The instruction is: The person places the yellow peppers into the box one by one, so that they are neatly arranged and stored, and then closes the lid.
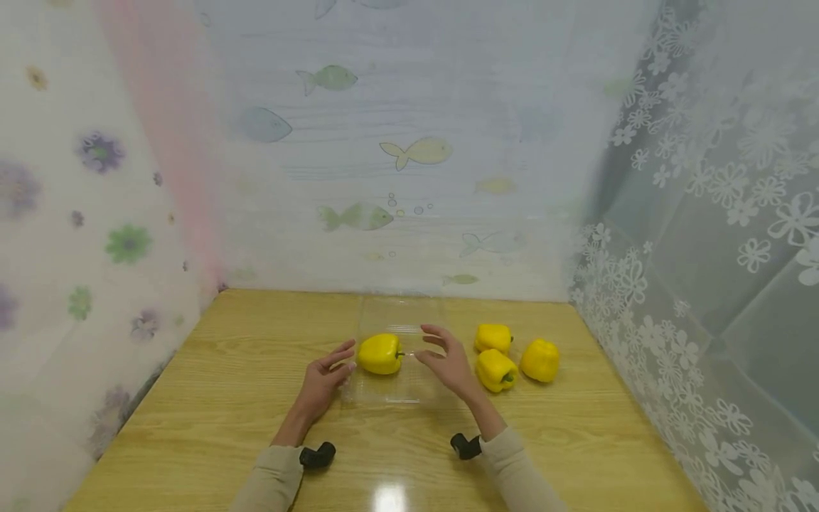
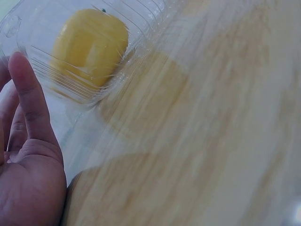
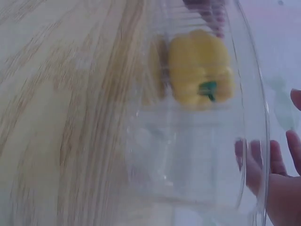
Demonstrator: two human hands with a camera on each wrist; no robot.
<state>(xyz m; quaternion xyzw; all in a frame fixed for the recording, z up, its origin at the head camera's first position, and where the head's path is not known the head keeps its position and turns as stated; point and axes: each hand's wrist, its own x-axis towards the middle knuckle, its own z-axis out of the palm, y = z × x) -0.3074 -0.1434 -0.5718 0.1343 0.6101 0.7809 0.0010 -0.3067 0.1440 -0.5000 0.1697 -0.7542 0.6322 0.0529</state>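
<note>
A yellow bell pepper (image 1: 379, 354) lies on its side in the left part of a clear plastic clamshell box (image 1: 409, 390), its green stem facing right. My left hand (image 1: 320, 382) is at the box's left side, thumb tip by the rim in the left wrist view; whether it touches the plastic, I cannot tell. Over the box's right part, my right hand (image 1: 453, 364) has fingers and thumb spread apart, holding nothing. Its fingers also show beside the clear wall in the right wrist view. Behind the pepper, the box's lid (image 1: 402, 307) lies folded back.
Three more yellow bell peppers, one at the back (image 1: 493, 338), one in front (image 1: 495, 370) and one at the right (image 1: 540, 360), sit on the wooden table (image 1: 243, 370) right of the box. Patterned curtains surround the table's back and sides.
</note>
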